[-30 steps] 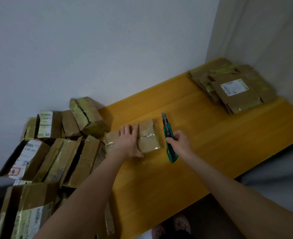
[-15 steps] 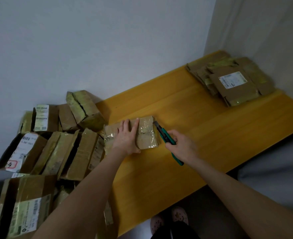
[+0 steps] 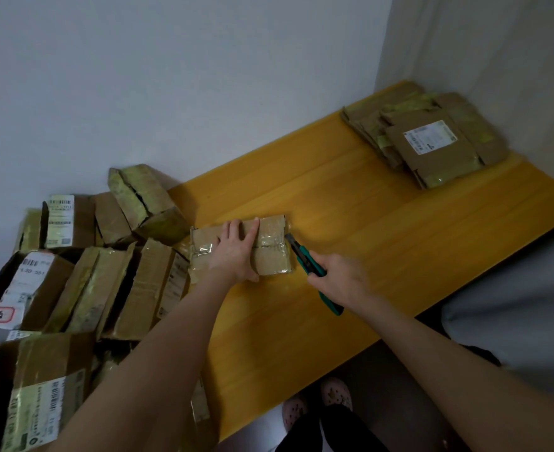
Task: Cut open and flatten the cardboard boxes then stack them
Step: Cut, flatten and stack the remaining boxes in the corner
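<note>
So here's where I'm at: my left grip [image 3: 236, 252] is flat on the small taped box [image 3: 274, 265], fingers straight, just pressing it onto the table [image 3: 399, 243]. My right grip [image 3: 340, 278] is wrapped tight round the teal box cutter [image 3: 303, 257], with the blade tip right at the box's right end, next to the taped seam.

What worries me is that the tape is glossy and wrinkled. If the blade skates along that seam, it heads straight for my left thumb and fingers, which lie across the same line. I'm also only pressing down on the box, not holding it, so a hard push could shove it left into the pile of uncut boxes [image 3: 122, 282]. And if I go too deep, I'll probably score the tabletop.

As for writing, a white label on one box in the pile reads something like "L30-551" [image 3: 29, 272], with a red stamped character [image 3: 3, 316] below it that I can't make out. The rest is barcodes and tiny print. The flattened stack [image 3: 464, 164] in the far corner has a white shipping label [image 3: 429, 137], but it's too small to read.
</note>
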`<action>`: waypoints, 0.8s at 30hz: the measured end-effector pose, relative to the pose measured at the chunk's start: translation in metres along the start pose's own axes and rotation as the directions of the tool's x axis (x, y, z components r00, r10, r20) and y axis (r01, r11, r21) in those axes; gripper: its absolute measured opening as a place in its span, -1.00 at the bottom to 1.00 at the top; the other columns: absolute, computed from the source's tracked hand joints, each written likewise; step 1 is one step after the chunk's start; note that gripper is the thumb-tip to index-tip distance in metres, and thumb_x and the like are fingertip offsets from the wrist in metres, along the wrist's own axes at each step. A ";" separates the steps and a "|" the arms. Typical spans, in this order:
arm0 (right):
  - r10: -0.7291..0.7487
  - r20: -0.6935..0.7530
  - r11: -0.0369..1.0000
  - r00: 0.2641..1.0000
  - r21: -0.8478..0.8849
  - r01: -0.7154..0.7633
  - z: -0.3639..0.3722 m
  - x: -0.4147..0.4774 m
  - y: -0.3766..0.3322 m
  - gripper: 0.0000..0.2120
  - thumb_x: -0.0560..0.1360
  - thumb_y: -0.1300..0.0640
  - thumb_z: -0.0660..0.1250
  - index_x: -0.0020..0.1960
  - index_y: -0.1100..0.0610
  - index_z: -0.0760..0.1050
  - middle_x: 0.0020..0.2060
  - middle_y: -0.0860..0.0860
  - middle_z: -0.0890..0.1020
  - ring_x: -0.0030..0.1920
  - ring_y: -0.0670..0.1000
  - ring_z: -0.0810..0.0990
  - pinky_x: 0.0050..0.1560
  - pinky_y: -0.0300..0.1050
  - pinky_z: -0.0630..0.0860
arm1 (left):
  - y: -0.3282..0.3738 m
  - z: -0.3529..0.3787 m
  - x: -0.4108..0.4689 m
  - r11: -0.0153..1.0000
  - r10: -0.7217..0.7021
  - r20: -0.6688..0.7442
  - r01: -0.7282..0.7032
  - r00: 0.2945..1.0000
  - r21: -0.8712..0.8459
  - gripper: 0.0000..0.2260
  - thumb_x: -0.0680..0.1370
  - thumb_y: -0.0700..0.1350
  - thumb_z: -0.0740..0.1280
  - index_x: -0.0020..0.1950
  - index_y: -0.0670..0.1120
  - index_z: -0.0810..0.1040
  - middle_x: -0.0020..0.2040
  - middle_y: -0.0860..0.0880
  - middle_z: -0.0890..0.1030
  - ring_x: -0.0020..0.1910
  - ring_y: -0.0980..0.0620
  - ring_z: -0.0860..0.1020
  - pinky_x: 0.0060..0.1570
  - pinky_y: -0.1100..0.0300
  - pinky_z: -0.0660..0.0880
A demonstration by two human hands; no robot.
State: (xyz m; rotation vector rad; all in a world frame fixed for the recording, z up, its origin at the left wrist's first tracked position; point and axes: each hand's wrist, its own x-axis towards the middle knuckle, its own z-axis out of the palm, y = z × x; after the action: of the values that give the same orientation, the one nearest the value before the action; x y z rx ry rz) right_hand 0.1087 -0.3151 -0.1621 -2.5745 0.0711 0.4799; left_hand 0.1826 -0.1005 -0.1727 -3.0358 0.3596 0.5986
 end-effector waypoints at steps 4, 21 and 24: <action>0.011 0.071 0.998 0.997 -0.060 -0.007 0.002 -0.006 -0.002 -0.47 0.56 -0.05 0.24 0.50 -0.06 0.22 -0.10 -0.01 0.68 -0.27 -0.02 0.62 -0.31 -0.13 0.56 | 0.001 -0.005 0.002 1.000 -0.004 0.026 0.004 1.000 -0.011 0.17 0.27 0.14 0.57 0.56 0.11 -0.24 0.53 -0.13 -0.09 0.53 -0.19 -0.13 0.45 -0.13 0.14; 0.300 -0.067 0.808 0.952 0.548 -0.216 0.013 0.007 0.030 -0.58 0.53 0.08 0.32 0.38 0.05 0.43 -0.17 -0.07 0.56 -0.25 -0.10 0.56 -0.34 -0.20 0.52 | 0.022 -0.023 0.005 0.988 -0.151 -0.005 0.151 0.989 -0.032 0.12 0.30 0.26 0.49 0.58 0.01 -0.20 0.51 -0.24 -0.01 0.51 -0.26 -0.02 0.45 -0.31 -0.03; 0.387 0.018 0.805 0.922 0.481 -0.347 0.028 0.024 0.021 -0.55 0.57 0.04 0.30 0.42 0.14 0.36 0.01 0.08 0.61 -0.18 0.01 0.60 -0.25 -0.11 0.59 | 0.039 -0.038 0.012 0.957 -0.276 0.016 0.277 0.961 -0.091 0.13 0.27 0.40 0.42 0.57 -0.05 -0.16 0.47 -0.26 0.09 0.48 -0.28 0.08 0.39 -0.30 0.10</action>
State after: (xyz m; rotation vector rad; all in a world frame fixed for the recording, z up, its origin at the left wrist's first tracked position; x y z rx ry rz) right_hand 0.1194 -0.3180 -0.2028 -2.0837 0.6507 0.4295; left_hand 0.1987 -0.1442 -0.1420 -3.0897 -0.0976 0.6153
